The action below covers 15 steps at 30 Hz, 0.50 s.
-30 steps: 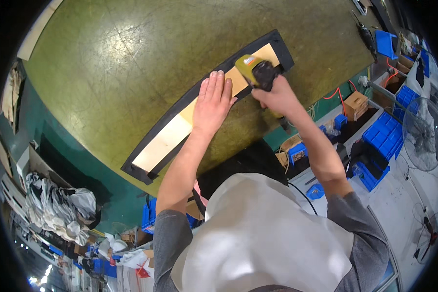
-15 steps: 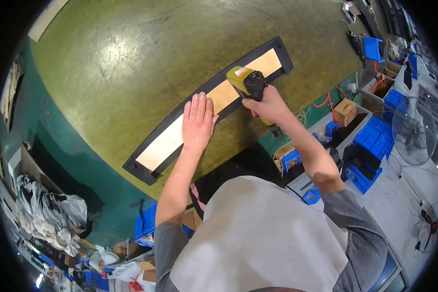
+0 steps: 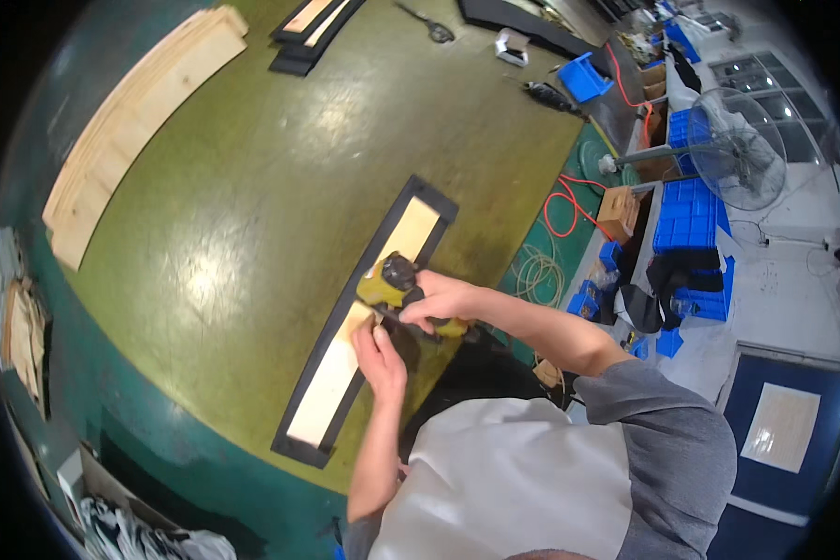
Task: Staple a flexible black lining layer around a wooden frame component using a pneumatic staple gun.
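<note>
Black-edged wooden strip (image 3: 336,364) lies aslant on the green table (image 3: 280,187). Well left of the strip sits a stack of pale curved boards (image 3: 149,135). Over the strip's middle, the left hand (image 3: 380,359) has its fingers bent close together (whether they pinch anything, I cannot tell). Just right of that, the right hand (image 3: 441,299) wraps round the grip of a yellow-and-black power tool (image 3: 380,283), its head above the strip. Far right of the strip stands a fan (image 3: 737,149).
</note>
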Motion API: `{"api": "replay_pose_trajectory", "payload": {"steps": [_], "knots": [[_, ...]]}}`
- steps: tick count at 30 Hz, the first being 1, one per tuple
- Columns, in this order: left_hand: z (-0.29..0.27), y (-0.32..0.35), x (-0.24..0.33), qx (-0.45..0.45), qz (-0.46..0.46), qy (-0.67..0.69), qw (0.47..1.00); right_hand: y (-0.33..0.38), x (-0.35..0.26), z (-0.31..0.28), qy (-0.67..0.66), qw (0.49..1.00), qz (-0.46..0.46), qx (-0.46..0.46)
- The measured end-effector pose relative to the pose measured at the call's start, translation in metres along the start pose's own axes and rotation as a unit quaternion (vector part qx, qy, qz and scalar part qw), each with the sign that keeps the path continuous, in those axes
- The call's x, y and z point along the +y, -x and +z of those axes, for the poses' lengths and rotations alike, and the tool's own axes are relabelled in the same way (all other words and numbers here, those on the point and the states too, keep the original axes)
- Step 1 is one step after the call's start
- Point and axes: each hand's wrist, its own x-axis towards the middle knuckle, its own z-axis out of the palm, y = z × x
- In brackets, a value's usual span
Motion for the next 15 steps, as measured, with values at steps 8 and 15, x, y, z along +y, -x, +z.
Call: {"api": "replay_pose_trajectory", "payload": {"steps": [8, 15], "knots": [[0.106, -0.037, 0.118, -0.155, -0.191, 0.517, 0.820, 0.024, -0.022, -0.132, -0.141, 0.974, -0.158, 0.079], [0.221, -0.103, 0.149, -0.070, -0.167, 0.319, 0.930, -0.025, 0.002, -0.417, 0.225, 0.866, -0.231, 0.383]]}}
